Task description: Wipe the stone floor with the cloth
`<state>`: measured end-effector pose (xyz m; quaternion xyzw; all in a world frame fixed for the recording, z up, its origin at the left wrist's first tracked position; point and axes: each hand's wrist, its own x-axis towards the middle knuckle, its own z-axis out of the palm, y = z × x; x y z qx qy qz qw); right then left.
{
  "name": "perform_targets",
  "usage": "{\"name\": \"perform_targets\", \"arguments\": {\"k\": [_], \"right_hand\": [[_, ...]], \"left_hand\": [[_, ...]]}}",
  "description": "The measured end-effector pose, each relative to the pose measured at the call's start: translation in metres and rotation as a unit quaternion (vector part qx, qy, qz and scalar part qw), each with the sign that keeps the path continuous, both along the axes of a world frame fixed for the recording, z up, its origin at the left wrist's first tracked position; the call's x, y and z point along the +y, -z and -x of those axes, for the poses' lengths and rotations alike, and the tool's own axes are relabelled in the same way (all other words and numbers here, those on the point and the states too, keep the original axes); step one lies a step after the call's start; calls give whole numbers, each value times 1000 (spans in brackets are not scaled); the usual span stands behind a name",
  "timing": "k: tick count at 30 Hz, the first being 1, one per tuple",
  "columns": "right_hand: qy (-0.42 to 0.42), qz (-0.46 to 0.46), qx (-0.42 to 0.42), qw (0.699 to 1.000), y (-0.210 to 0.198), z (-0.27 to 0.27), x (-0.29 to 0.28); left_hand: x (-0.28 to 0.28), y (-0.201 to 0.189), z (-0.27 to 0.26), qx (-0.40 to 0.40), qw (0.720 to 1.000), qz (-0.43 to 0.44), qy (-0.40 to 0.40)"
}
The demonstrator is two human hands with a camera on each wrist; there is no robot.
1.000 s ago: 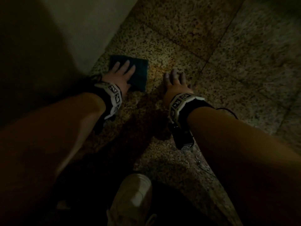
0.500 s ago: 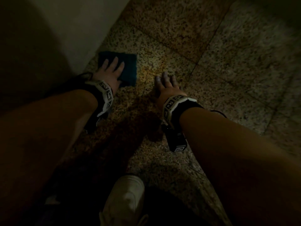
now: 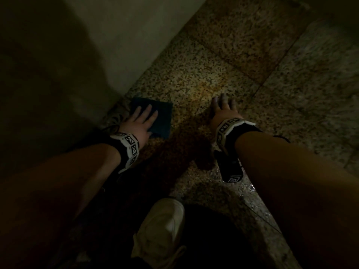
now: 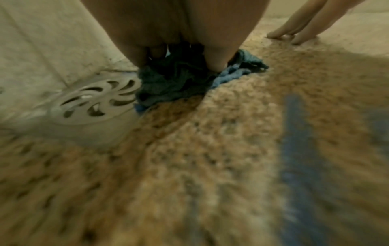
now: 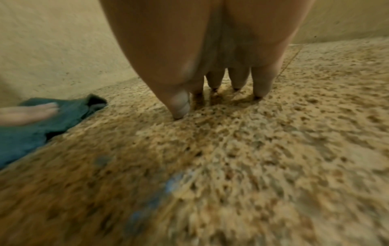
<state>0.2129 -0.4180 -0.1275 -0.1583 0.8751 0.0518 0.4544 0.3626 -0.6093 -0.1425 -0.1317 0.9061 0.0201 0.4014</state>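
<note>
A dark teal cloth (image 3: 162,118) lies on the speckled stone floor (image 3: 194,82) near the wall. My left hand (image 3: 140,119) presses flat on it with straight, spread fingers; the cloth (image 4: 174,81) bunches under the palm in the left wrist view. My right hand (image 3: 223,107) is propped on the bare floor to the right of the cloth, fingertips (image 5: 261,89) touching the stone and holding nothing. The cloth (image 5: 42,126) shows at the left of the right wrist view with the left hand's fingers on it.
A pale wall (image 3: 126,35) meets the floor just left of the cloth. A round metal floor drain (image 4: 92,101) sits beside the cloth, next to the wall. My white shoe (image 3: 161,230) stands on the floor below the hands. Tile joints cross the floor at the right.
My left hand has slid the cloth toward me and closer to the wall, beside the drain. The right hand stays propped on the floor.
</note>
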Motion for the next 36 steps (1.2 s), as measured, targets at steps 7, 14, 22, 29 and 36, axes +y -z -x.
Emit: {"name": "perform_targets", "arguments": {"k": [7, 14, 22, 29, 36], "right_hand": [[-4, -13, 4, 1000, 4, -1, -2], [7, -16, 2, 1000, 10, 0, 1], [9, -9, 16, 1000, 16, -3, 3], [14, -3, 36, 999, 19, -8, 4], [9, -4, 41, 999, 18, -10, 3]], "left_hand": [[-34, 0, 15, 29, 997, -21, 69], [-47, -3, 54, 3, 999, -3, 41], [-42, -5, 12, 13, 998, -22, 60], [-28, 3, -19, 28, 998, -50, 11], [-33, 9, -9, 56, 997, -51, 25]]}}
